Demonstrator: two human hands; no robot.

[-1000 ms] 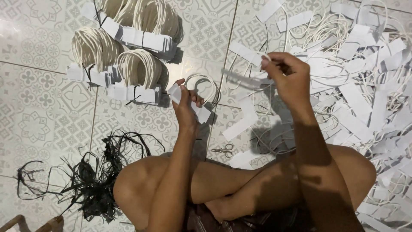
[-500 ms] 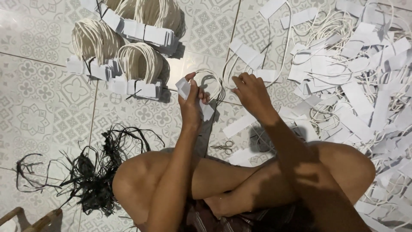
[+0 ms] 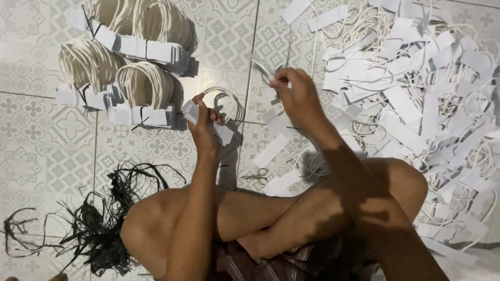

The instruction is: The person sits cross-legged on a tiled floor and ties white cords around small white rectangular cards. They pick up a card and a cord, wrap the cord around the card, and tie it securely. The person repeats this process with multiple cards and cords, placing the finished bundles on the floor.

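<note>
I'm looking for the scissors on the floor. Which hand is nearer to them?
Left. The left hand, holding white paper strips, is just above-left of the scissors; the right hand is higher up, toward the loose pile.

The person sits cross-legged; both bare knees show, with the shins folded across one another below the arms. The left arm rises nearly straight up the frame from the lower edge, elbow low, wrist slightly bent. The left hand (image 3: pixel 204 122) is closed, fingers (image 3: pixel 198 100) curled inward in a pinch grip, thumb facing the right side. The right arm runs diagonally from the lower right corner, forearm in shadow. The right hand (image 3: pixel 298 96) is raised higher than the left, back of hand toward the camera, fingers (image 3: pixel 278 78) bent and pinched together at the tips.
</note>
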